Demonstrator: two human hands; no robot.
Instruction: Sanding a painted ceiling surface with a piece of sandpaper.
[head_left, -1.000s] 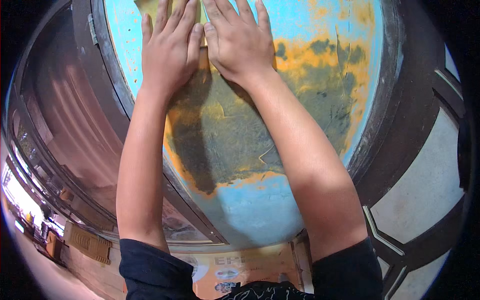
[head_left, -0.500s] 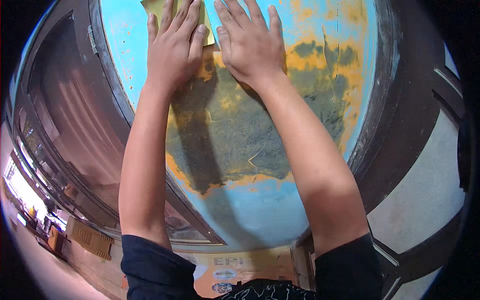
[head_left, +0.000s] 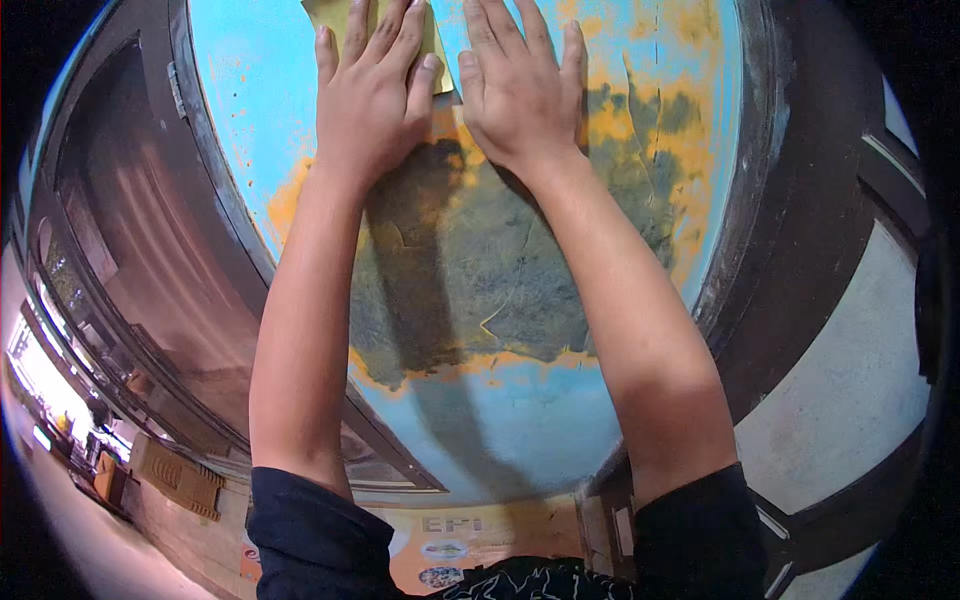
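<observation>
Both arms reach up against a blue painted panel (head_left: 540,410) with a large worn patch of dark grey and orange. My left hand (head_left: 372,100) lies flat with its fingers stretched out, pressing a yellow sheet (head_left: 441,72) that looks like sandpaper against the panel. The sheet's upper part runs out of the picture. Close beside it, my right hand (head_left: 525,95) rests flat on the panel, fingers extended. Whether anything lies under the right palm cannot be seen. Fine crack lines and a small V-shaped lifted edge mark the grey area.
A dark frame (head_left: 765,200) borders the panel, with a metal hinge (head_left: 177,90) on its left side. Glossy brown panelling (head_left: 150,220) stands to the left. Lower left is a stacked brown plastic chair (head_left: 178,475). An orange printed sheet (head_left: 540,530) lies below the panel.
Both hands have slid a little to the right across the panel, the yellow sheet moving along under the left hand. More of the orange patch shows left of the left wrist.
</observation>
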